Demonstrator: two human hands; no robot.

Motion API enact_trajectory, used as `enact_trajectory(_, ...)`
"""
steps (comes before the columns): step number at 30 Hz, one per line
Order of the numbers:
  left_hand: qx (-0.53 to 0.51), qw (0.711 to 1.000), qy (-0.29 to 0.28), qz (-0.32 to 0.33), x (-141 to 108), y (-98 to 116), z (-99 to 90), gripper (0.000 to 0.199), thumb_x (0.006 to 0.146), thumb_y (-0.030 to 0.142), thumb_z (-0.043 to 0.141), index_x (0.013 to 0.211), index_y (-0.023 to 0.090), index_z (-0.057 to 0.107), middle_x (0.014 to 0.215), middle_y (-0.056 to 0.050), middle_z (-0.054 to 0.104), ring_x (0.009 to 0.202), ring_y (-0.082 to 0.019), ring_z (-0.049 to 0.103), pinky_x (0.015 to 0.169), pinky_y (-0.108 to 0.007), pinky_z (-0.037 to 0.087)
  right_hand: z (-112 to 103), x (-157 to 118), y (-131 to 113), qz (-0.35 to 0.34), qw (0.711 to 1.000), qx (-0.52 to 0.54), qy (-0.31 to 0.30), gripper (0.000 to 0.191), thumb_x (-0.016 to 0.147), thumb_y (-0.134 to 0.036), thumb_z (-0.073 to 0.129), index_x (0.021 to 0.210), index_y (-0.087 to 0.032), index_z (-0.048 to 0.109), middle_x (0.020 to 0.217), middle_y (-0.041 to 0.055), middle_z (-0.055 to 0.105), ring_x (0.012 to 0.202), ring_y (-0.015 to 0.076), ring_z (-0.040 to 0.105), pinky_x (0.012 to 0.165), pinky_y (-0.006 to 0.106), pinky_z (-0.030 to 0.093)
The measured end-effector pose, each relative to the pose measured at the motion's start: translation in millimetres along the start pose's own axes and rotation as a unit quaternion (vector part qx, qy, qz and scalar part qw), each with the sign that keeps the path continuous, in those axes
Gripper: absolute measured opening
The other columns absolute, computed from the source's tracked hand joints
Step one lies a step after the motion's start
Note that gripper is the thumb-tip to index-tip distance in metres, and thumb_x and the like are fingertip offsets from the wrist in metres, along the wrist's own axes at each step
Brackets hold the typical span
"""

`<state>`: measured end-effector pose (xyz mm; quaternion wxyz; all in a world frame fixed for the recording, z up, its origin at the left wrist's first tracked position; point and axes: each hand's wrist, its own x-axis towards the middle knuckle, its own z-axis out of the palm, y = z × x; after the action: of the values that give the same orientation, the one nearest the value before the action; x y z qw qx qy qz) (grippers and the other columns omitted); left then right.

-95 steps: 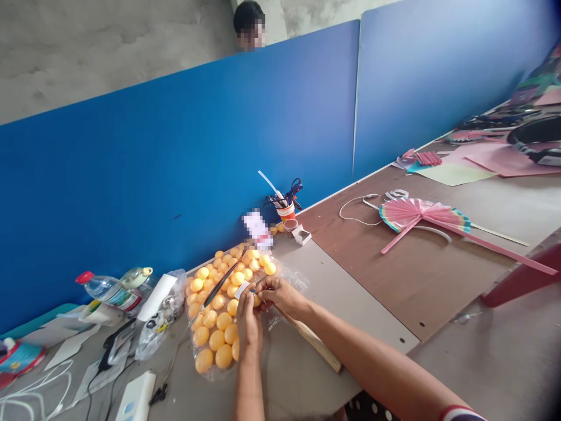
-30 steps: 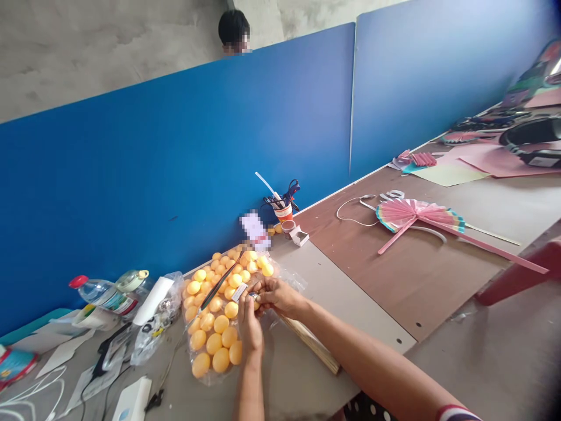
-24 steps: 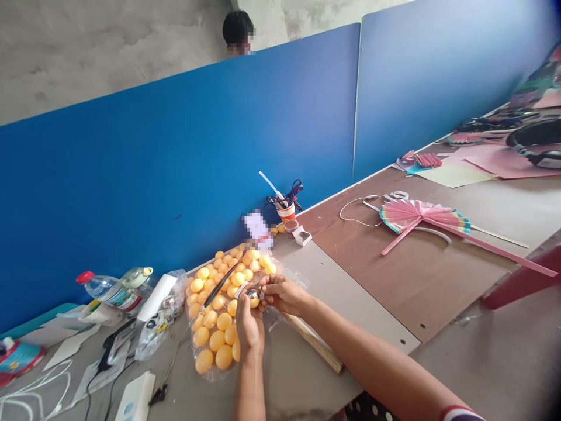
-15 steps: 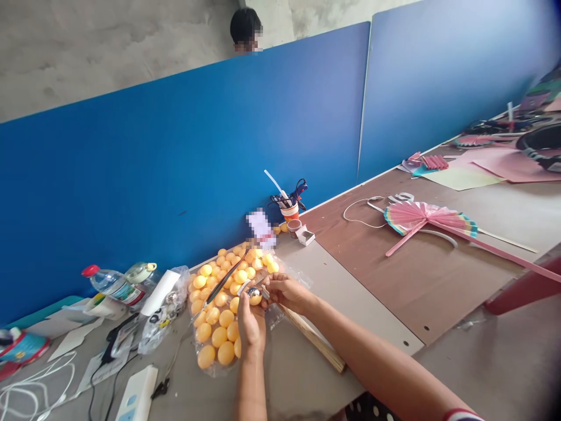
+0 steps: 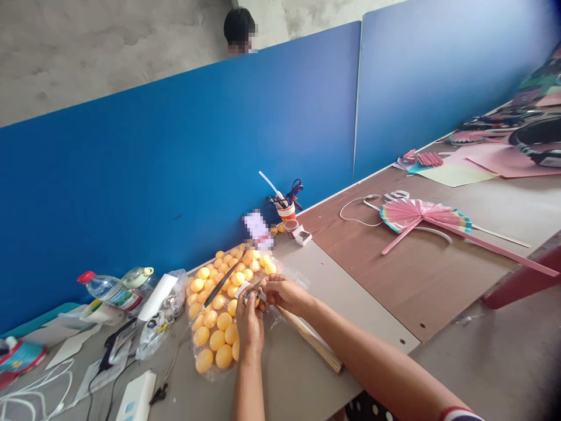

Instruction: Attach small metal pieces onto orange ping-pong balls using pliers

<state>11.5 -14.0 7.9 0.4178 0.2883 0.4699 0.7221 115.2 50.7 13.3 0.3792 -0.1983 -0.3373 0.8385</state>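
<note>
My left hand (image 5: 250,324) is closed round a small shiny metal ball (image 5: 251,297), its fingers partly covering it. Close on its right, my right hand (image 5: 284,292) is pinched at the ball's side; what its fingertips hold is too small to name. Beneath and left of the hands lies a clear bag of orange balls (image 5: 217,339), with a dark, slim tool (image 5: 222,280) across it. A bundle of thin wooden sticks (image 5: 313,342) rests on the table under my right wrist.
A paper cup of tools (image 5: 287,211) and a small open box (image 5: 302,235) stand by the blue partition (image 5: 175,175). Bottles (image 5: 114,292), a power strip (image 5: 137,397) and cables are left. A pink paper fan (image 5: 412,215) lies right. A person's head shows beyond the partition.
My left fingers have moved over the metal ball, covering more of it. My right hand stays beside it. The view has shifted slightly.
</note>
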Motion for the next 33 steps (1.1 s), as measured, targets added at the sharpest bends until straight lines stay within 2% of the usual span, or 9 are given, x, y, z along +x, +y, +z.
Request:
enact_trajectory(5, 0.031, 0.999, 0.006, 0.014, -0.2, -1.2, -1.7, 0.035, 0.071, 0.043, 0.081, 0.094, 0.020, 0.067, 0.082, 0.001, 0.063, 0.065, -0.011, 0.054, 0.061, -0.025, 0.045, 3.3, -2.4, -3.0, 0.002, 1.000, -0.026, 0.012, 0.020, 0.067, -0.024, 0.075, 0.072, -0.017, 0.056, 0.053, -0.0071, 0.051, 0.043, 0.0066, 0.042, 0.052, 0.023, 0.045)
enact_trajectory(11, -0.079, 0.996, 0.020, -0.032, 2.5, -0.1, -1.0, 0.042, 0.072, 0.056, 0.077, 0.089, 0.018, 0.068, 0.073, 0.001, 0.061, 0.054, -0.009, 0.046, 0.053, -0.024, 0.042, 8.7, -9.2, -10.3, 0.017, 0.974, -0.210, 0.078, 0.017, 0.078, -0.020, 0.067, 0.066, -0.018, 0.055, 0.046, -0.0069, 0.048, 0.042, 0.0067, 0.041, 0.045, 0.020, 0.034)
enact_trajectory(14, -0.104, 0.994, 0.012, -0.038, 2.1, 0.8, -1.0, 0.042, 0.074, 0.055, 0.076, 0.092, 0.018, 0.069, 0.074, 0.000, 0.064, 0.053, -0.009, 0.047, 0.053, -0.025, 0.042, 7.9, -9.3, -11.2, 0.032, 0.960, -0.270, 0.062, 0.015, 0.082, -0.018, 0.062, 0.068, -0.018, 0.058, 0.048, -0.0044, 0.054, 0.041, 0.0071, 0.041, 0.042, 0.020, 0.029)
enact_trajectory(16, -0.111, 0.993, 0.006, -0.033, 2.0, 1.5, -1.5, 0.041, 0.076, 0.055, 0.075, 0.093, 0.018, 0.070, 0.075, -0.001, 0.064, 0.053, -0.010, 0.047, 0.053, -0.025, 0.042, 5.3, -7.1, -8.8, 0.027, 0.957, -0.282, 0.057, 0.014, 0.083, -0.019, 0.061, 0.069, -0.018, 0.059, 0.048, -0.0044, 0.054, 0.041, 0.0070, 0.039, 0.042, 0.020, 0.029)
enact_trajectory(20, -0.123, 0.992, 0.000, -0.019, 2.8, 3.1, -1.9, 0.047, 0.077, 0.063, 0.071, 0.089, 0.017, 0.071, 0.076, -0.003, 0.066, 0.053, -0.011, 0.049, 0.053, -0.025, 0.042, -0.9, -1.5, -0.7, 0.008, 0.955, -0.283, 0.091, 0.012, 0.082, -0.021, 0.063, 0.070, -0.019, 0.059, 0.045, -0.0059, 0.048, 0.043, 0.0086, 0.042, 0.046, 0.021, 0.032)
enact_trajectory(25, -0.114, 0.993, 0.009, -0.010, 1.5, 6.1, 1.4, 0.056, 0.073, 0.072, 0.070, 0.087, 0.018, 0.070, 0.073, -0.002, 0.065, 0.053, -0.011, 0.049, 0.051, -0.025, 0.041, -4.5, 0.9, 1.8, -0.008, 0.948, -0.310, 0.078, 0.013, 0.082, -0.025, 0.061, 0.071, -0.019, 0.059, 0.046, -0.0061, 0.045, 0.044, 0.0093, 0.041, 0.047, 0.022, 0.029)
enact_trajectory(28, -0.109, 0.994, 0.017, -0.015, 0.3, 7.7, 2.3, 0.059, 0.068, 0.074, 0.073, 0.084, 0.018, 0.070, 0.074, -0.002, 0.065, 0.053, -0.011, 0.050, 0.051, -0.024, 0.041, -2.9, -1.1, -2.1, -0.042, 0.906, -0.410, 0.099, 0.012, 0.079, -0.021, 0.059, 0.068, -0.019, 0.057, 0.051, -0.0045, 0.049, 0.052, 0.0106, 0.044, 0.052, 0.023, 0.031)
enact_trajectory(30, -0.104, 0.994, 0.015, -0.012, -0.2, 8.1, 2.0, 0.059, 0.068, 0.074, 0.072, 0.084, 0.018, 0.069, 0.076, -0.002, 0.065, 0.053, -0.011, 0.050, 0.052, -0.024, 0.041, -0.1, -4.7, -5.0, -0.066, 0.849, -0.510, 0.124, 0.009, 0.078, -0.017, 0.058, 0.070, -0.018, 0.057, 0.063, -0.0013, 0.058, 0.061, 0.0128, 0.050, 0.058, 0.024, 0.033)
enact_trajectory(33, -0.099, 0.995, 0.003, -0.007, -1.2, 7.8, 1.6, 0.058, 0.072, 0.073, 0.070, 0.089, 0.018, 0.069, 0.077, -0.002, 0.065, 0.053, -0.011, 0.049, 0.052, -0.025, 0.040, 5.3, -12.6, -7.8, -0.045, 0.747, -0.651, 0.127, 0.007, 0.081, -0.017, 0.056, 0.083, -0.017, 0.063, 0.088, 0.0060, 0.069, 0.076, 0.0174, 0.059, 0.066, 0.027, 0.037)
